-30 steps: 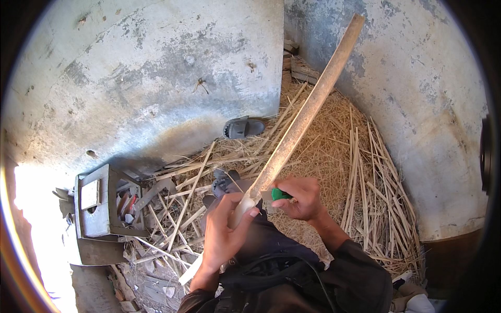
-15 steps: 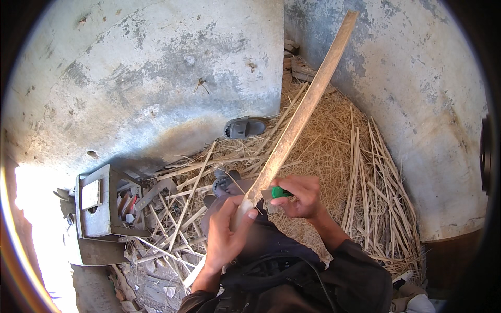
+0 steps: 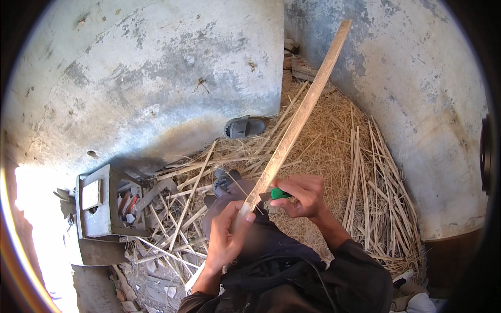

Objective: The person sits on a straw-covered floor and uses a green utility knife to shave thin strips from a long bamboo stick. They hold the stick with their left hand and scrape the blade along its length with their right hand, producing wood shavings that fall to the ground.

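A long, pale strip of split bamboo or wood (image 3: 300, 112) slants from my lap up toward the far right corner. Its near end is in my left hand (image 3: 225, 241), with the fingers and thumb closed around it. My right hand (image 3: 302, 196) grips a small knife by its green handle (image 3: 280, 193). The short dark blade (image 3: 265, 196) is at the strip's right edge, just beyond my left thumb; I cannot tell whether it is cutting in. Thin slivers stick out from the strip near the blade.
Straw-like shavings (image 3: 323, 151) cover the ground ahead. Many thin split sticks (image 3: 386, 198) lie along the right, others at left. A grey slipper (image 3: 244, 127) rests by the wall (image 3: 172, 62). A worn wooden box frame (image 3: 107, 203) with odds and ends stands at left.
The strip has come slightly back toward me, its far end lower and a little left, and it looks somewhat turned. My right hand with the knife has shifted only slightly.
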`<state>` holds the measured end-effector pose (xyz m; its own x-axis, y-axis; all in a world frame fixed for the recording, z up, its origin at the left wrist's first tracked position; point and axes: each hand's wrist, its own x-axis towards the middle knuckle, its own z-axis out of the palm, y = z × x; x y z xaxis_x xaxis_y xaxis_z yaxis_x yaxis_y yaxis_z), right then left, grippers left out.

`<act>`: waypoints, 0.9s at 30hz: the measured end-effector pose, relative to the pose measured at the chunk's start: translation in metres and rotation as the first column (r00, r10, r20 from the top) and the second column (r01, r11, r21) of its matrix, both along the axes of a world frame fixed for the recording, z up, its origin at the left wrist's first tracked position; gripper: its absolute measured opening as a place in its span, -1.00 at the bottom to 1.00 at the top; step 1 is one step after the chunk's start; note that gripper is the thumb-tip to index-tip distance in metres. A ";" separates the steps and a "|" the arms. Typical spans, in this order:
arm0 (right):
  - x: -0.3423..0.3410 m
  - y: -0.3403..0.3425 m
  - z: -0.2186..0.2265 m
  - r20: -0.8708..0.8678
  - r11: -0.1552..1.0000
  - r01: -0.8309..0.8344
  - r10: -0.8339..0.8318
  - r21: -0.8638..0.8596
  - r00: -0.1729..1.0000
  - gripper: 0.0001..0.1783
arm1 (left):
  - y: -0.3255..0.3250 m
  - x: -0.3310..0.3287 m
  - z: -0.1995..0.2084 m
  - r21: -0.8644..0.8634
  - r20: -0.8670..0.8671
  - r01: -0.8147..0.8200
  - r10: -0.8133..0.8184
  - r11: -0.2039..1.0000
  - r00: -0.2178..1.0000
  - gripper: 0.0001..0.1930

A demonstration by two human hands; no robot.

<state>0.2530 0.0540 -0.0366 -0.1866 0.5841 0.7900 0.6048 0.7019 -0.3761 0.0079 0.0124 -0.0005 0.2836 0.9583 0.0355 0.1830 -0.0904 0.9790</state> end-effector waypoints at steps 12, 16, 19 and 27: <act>0.000 0.002 -0.002 0.082 0.999 0.041 -0.042 0.018 0.996 -0.53 | -0.001 -0.003 -0.004 -0.010 -0.025 -0.029 0.028 1.000 0.999 -0.79; 0.016 0.016 -0.015 -0.141 0.997 0.075 -0.074 -0.004 0.987 -0.56 | -0.001 -0.006 -0.008 0.008 -0.086 -0.006 0.007 1.000 0.996 -0.81; 0.046 0.032 -0.018 -0.260 0.983 0.148 -0.173 -0.113 0.950 -0.57 | -0.011 -0.014 -0.030 -0.052 0.006 0.033 -0.032 0.998 0.999 -0.82; 0.040 0.023 -0.019 -0.305 0.978 0.097 -0.150 -0.185 0.941 -0.56 | -0.013 -0.008 -0.016 -0.023 -0.123 0.006 -0.009 1.000 0.992 -0.73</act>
<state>0.2935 0.0770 -0.0553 0.1381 0.7133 0.6871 0.5142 0.5413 -0.6653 -0.0004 -0.0007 -0.0169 0.2918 0.9562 -0.0220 0.3020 -0.0703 0.9507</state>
